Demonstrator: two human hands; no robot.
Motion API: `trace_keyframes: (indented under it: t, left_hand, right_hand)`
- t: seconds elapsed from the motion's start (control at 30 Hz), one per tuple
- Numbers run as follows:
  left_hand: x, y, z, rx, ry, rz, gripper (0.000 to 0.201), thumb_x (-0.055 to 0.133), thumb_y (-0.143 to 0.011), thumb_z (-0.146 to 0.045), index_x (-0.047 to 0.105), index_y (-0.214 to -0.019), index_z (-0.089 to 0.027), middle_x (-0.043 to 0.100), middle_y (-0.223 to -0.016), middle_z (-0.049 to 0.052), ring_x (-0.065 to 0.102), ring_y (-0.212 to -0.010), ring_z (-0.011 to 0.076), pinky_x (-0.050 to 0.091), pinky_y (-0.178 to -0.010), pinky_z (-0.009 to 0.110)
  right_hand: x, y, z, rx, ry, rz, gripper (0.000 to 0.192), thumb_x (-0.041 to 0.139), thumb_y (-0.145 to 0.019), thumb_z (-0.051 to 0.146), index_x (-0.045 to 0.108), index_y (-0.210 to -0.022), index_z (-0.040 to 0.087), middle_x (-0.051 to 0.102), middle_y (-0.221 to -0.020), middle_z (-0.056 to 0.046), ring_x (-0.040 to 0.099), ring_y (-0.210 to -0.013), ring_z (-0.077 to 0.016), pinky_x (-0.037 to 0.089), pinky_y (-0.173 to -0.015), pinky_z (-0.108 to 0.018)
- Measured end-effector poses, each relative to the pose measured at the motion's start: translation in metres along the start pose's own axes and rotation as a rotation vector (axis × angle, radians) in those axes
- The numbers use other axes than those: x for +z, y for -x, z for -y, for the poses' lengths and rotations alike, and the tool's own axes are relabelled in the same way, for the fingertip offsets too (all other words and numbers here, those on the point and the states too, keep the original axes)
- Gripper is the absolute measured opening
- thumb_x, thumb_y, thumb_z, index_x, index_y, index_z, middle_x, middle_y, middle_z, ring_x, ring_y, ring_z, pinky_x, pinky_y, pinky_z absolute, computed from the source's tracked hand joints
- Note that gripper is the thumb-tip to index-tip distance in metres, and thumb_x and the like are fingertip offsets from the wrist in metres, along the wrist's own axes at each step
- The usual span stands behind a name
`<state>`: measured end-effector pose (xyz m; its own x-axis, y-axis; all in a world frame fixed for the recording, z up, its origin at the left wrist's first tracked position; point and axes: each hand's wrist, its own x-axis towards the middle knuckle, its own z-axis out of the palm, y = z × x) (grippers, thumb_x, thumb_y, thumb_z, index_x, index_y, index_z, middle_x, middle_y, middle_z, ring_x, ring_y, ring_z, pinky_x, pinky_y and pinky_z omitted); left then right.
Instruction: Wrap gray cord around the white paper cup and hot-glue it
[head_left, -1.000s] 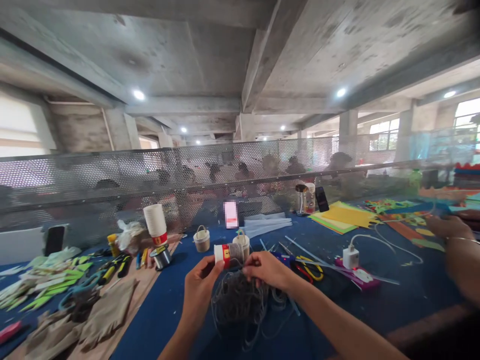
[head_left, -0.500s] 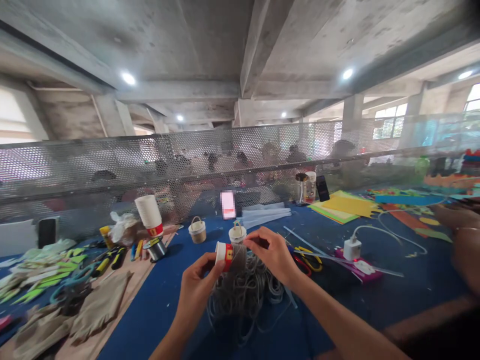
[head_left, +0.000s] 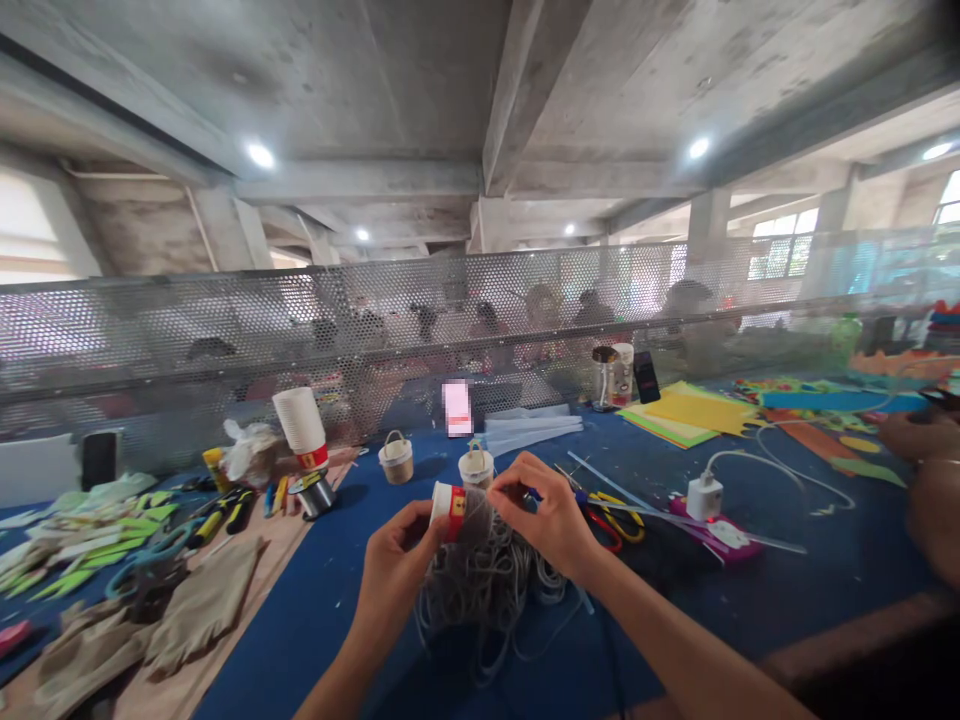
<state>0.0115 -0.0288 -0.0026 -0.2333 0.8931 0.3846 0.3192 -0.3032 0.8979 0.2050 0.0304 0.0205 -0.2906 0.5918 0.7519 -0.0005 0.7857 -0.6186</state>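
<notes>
My left hand [head_left: 401,550] is closed round a white paper cup [head_left: 441,510] with a red band, tipped on its side, its rim to the left. Grey cord [head_left: 478,518] covers the right part of the cup. At that end, my right hand [head_left: 541,510] pinches the cord between thumb and fingers; the strand itself is hard to see. Below the cup a loose heap of grey cord [head_left: 480,610] lies on the blue table [head_left: 300,610]. Just behind stand two small cord-wrapped cups with handles, one at the left [head_left: 396,460] and one partly hidden [head_left: 475,465].
Left are stacked paper cups [head_left: 300,425], a wire spool [head_left: 313,495], scissors [head_left: 146,560] and gloves [head_left: 206,605]. Yellow-handled pliers [head_left: 622,510] and a white charger [head_left: 705,497] lie right. A phone [head_left: 457,408] stands by the mesh divider [head_left: 390,370]. Another person's arm [head_left: 930,500] shows far right.
My right hand has shifted very slightly at the wrapped end of the cup. The left hand keeps its hold, and the view has moved a little.
</notes>
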Motion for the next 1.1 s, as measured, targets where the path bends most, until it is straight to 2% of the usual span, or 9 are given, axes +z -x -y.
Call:
trace_keyframes:
  t: [0.23,0.37,0.57,1.1]
  left_hand:
    - [0.001,0.002,0.001,-0.025,0.016,0.073,0.033,0.067,-0.077,-0.047,0.071,-0.085,-0.015,0.068,-0.069,0.003,0.057,-0.06,0.016,0.041,-0.054,0.022]
    - [0.001,0.002,-0.001,-0.01,0.024,0.107,0.029,0.067,-0.078,-0.044,0.071,-0.083,-0.016,0.065,-0.068,0.002,0.054,-0.06,0.0141,0.04,-0.054,0.02]
    - [0.001,0.003,-0.004,0.027,0.015,0.127,0.026,0.068,-0.078,-0.041,0.071,-0.08,-0.015,0.066,-0.073,0.004,0.057,-0.067,0.0174,0.044,-0.059,0.022]
    - [-0.001,0.006,-0.004,0.003,0.093,0.2,0.021,0.067,-0.08,-0.037,0.069,-0.079,-0.016,0.06,-0.072,0.0,0.052,-0.064,0.014,0.042,-0.058,0.02]
  right_hand:
    - [-0.002,-0.001,-0.007,0.014,0.045,-0.046,0.011,0.062,-0.088,0.027,0.068,-0.081,0.021,0.055,-0.079,-0.001,0.054,-0.069,-0.0128,0.046,-0.065,-0.024]
    - [-0.002,-0.001,-0.01,0.006,0.052,-0.063,0.01,0.063,-0.087,0.027,0.068,-0.082,0.021,0.054,-0.078,-0.001,0.054,-0.07,-0.013,0.046,-0.065,-0.024]
    - [-0.002,-0.002,-0.01,0.016,0.066,-0.073,0.012,0.062,-0.088,0.03,0.069,-0.083,0.021,0.054,-0.077,-0.001,0.055,-0.069,-0.0131,0.046,-0.066,-0.024]
    - [-0.001,-0.004,-0.015,0.056,0.114,-0.063,0.009,0.065,-0.086,0.026,0.07,-0.08,0.021,0.054,-0.075,0.0,0.055,-0.068,-0.0128,0.045,-0.065,-0.023]
